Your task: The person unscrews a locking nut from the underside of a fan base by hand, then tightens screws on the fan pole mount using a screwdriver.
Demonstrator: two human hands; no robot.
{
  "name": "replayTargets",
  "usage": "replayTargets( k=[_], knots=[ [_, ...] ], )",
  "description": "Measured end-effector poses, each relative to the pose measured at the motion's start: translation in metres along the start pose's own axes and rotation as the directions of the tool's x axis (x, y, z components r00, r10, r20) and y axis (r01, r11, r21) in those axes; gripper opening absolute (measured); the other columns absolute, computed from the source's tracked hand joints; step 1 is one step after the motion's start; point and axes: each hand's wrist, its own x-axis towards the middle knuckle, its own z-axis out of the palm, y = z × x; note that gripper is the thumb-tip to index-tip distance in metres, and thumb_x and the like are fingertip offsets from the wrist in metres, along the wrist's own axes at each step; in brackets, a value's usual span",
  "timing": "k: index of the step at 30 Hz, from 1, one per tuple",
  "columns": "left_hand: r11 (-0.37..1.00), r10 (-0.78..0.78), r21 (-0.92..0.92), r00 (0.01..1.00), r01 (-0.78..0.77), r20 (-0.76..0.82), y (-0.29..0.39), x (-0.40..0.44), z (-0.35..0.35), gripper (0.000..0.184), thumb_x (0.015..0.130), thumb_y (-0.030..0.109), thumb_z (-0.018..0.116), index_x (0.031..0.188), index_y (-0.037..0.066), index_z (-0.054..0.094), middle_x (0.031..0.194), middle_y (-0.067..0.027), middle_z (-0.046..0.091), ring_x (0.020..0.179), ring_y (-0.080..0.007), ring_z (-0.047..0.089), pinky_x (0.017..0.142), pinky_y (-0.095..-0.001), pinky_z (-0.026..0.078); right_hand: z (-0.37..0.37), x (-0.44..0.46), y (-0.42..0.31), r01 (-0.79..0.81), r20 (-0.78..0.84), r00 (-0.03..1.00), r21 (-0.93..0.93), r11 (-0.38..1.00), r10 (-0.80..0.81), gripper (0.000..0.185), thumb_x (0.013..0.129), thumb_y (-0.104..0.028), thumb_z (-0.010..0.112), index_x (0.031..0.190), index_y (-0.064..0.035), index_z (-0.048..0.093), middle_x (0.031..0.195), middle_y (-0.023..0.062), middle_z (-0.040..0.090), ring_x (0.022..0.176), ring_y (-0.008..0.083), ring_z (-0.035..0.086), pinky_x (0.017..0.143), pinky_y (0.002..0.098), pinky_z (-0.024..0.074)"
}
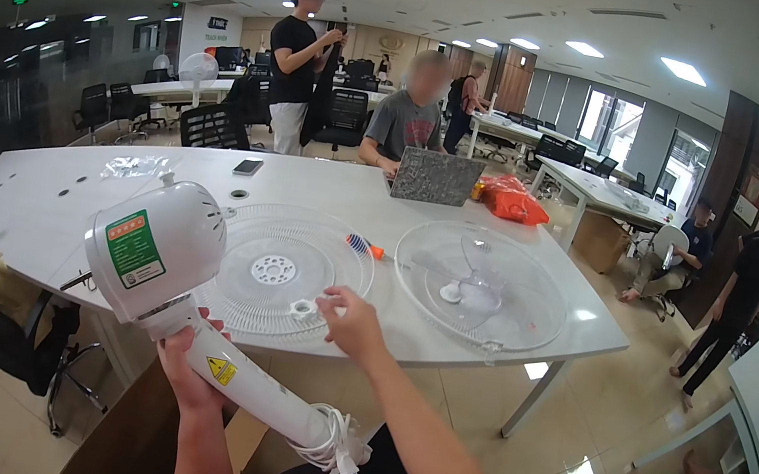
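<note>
White fan pole point(256, 390) was gripped by the left hand point(192, 365), tilted toward ten o'clock; right hand point(350, 324) was extended, fingers slightly parted, white ring nut point(303, 309) just beside at nine o'clock.

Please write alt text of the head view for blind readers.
A person's left hand holds a white fan body; the right hand is near a small white ring. Two round fan grilles lie on a white table.
</note>
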Motion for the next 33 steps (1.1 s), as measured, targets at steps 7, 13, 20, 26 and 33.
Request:
replayTargets(
  k=[7, 13, 20, 26, 33],
  knots=[
    [1.000, -0.018, 0.011, 0.999, 0.018, -0.042, -0.035, -0.001, 0.100, 0.063, 0.084, 0.037, 0.061, 0.133, 0.001, 0.048, 0.118, -0.0126, 0.059, 0.107, -0.0270, 0.057, 0.091, -0.0414, 0.048, -0.102, -0.057, -0.006, -0.102, 0.540, 0.842, 0.143, 0.984, 0.008, 0.051, 0.100, -0.041, 0.062, 0.138, -0.0064, 0.057, 0.124, 0.0141, 0.065, 0.113, 0.0236, 0.063, 0.096, 0.0372, 0.0504],
    [0.988, -0.110, -0.101, 0.989, 0.120, 0.097, -0.088, -0.033, 0.211, 0.058, 0.086, 0.032, 0.060, 0.134, 0.003, 0.046, 0.121, -0.0126, 0.057, 0.109, -0.0274, 0.057, 0.091, -0.0443, 0.049, -0.220, -0.146, -0.014, 0.091, 0.232, 0.972, -0.187, 0.978, -0.046, 0.094, 0.075, -0.042, 0.088, 0.151, -0.0108, 0.043, 0.148, 0.0169, 0.047, 0.139, 0.0318, 0.043, 0.114, 0.0411, 0.0378],
    [0.865, -0.307, -0.133, 0.720, 0.483, 0.622, -0.195, -0.124, 0.369, 0.039, 0.087, 0.029, 0.061, 0.116, 0.002, 0.058, 0.109, -0.0126, 0.064, 0.095, -0.0244, 0.063, 0.080, -0.0391, 0.055, -0.323, -0.232, 0.023, -0.021, -0.308, 0.951, -0.125, 0.992, -0.019, 0.088, 0.078, -0.026, 0.086, 0.150, -0.0038, 0.040, 0.143, 0.0237, 0.047, 0.132, 0.0353, 0.051, 0.111, 0.0423, 0.0417],
    [0.697, -0.517, -0.070, 0.568, 0.713, 0.641, -0.277, -0.246, 0.505, 0.022, 0.087, 0.022, 0.060, 0.096, 0.002, 0.058, 0.092, -0.0123, 0.065, 0.077, -0.0247, 0.066, 0.069, -0.0378, 0.057, -0.411, -0.308, 0.026, -0.182, -0.715, 0.687, -0.343, 0.922, -0.130, 0.099, 0.073, -0.025, 0.090, 0.150, 0.0028, 0.034, 0.140, 0.0261, 0.047, 0.128, 0.0395, 0.053, 0.109, 0.0429, 0.0435],
    [0.577, -0.681, 0.142, 0.378, 0.804, 0.627, -0.408, -0.308, 0.560, 0.026, 0.087, 0.023, 0.059, 0.101, 0.001, 0.056, 0.085, -0.0117, 0.061, 0.073, -0.0265, 0.065, 0.068, -0.0415, 0.057, -0.456, -0.329, 0.048, -0.487, -0.673, 0.739, -0.569, 0.663, -0.035, 0.103, 0.071, -0.037, 0.089, 0.151, -0.0040, 0.034, 0.143, 0.0253, 0.045, 0.124, 0.0410, 0.056, 0.104, 0.0441, 0.0482]
  ],
)
